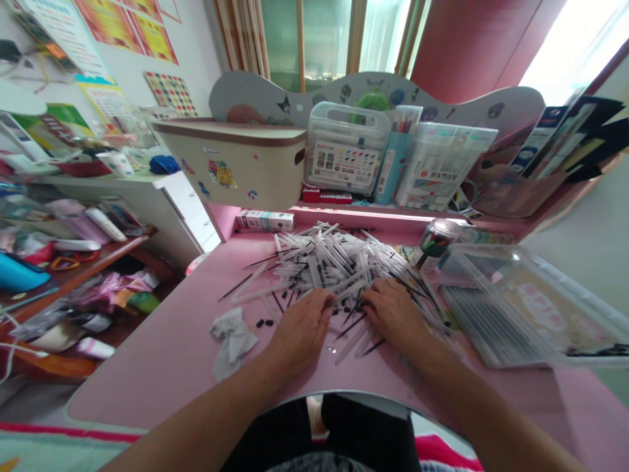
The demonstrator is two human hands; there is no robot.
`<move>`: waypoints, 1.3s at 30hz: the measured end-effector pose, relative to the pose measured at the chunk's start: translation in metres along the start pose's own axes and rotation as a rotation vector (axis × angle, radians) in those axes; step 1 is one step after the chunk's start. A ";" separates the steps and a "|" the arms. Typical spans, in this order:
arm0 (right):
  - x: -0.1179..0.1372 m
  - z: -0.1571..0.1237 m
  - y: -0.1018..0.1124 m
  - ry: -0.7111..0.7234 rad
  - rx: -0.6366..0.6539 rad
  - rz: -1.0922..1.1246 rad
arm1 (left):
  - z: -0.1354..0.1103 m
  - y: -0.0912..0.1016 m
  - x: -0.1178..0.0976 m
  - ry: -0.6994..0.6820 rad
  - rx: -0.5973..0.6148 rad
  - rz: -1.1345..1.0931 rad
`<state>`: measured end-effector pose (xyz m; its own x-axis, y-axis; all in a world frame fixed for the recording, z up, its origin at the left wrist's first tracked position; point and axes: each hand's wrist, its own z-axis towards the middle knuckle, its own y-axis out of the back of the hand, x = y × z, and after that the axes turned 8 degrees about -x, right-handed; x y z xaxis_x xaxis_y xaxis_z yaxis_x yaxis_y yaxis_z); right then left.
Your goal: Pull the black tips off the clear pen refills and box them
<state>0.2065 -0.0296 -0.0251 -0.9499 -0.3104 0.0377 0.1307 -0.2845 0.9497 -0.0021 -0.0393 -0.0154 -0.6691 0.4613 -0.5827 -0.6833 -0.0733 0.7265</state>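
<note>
A heap of clear-white plastic pen barrels (339, 252) lies on the pink desk (162, 354), mixed with thin black pen refills and small black caps. At the heap's near edge is my left hand (302, 328), thumb and fingers pinched together at the end of a pale pen barrel (350, 286). My right hand (396, 314) is just to the right, its fingers curled down among the barrels. What its fingertips hold, if anything, is hidden. Below it, loose barrels and a black refill (350, 326) rest on the desk. Two black caps (264, 322) sit left of my left hand.
A crumpled white tissue (233, 337) lies at the left. On the right stand a clear plastic box (540, 308) with dark slim rods and a can (437, 239). Behind, a shelf carries a cream bin (236, 164), marker cases (346, 151) and a pen holder (515, 190).
</note>
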 end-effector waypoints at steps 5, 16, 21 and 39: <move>-0.004 0.000 0.003 0.003 -0.129 0.211 | 0.000 0.001 0.001 -0.009 -0.001 0.004; -0.002 -0.003 0.019 -0.517 -0.382 1.361 | 0.000 -0.003 0.005 -0.030 0.049 0.018; 0.001 -0.002 0.020 -0.578 -0.390 1.421 | 0.000 -0.003 0.007 -0.032 0.052 0.030; -0.004 -0.003 0.018 -0.529 -0.297 1.233 | 0.001 -0.001 0.011 -0.038 0.038 0.017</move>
<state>0.2138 -0.0366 -0.0090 -0.1599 -0.1404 0.9771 0.9526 -0.2815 0.1154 -0.0082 -0.0330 -0.0217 -0.6681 0.4937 -0.5567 -0.6599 -0.0475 0.7498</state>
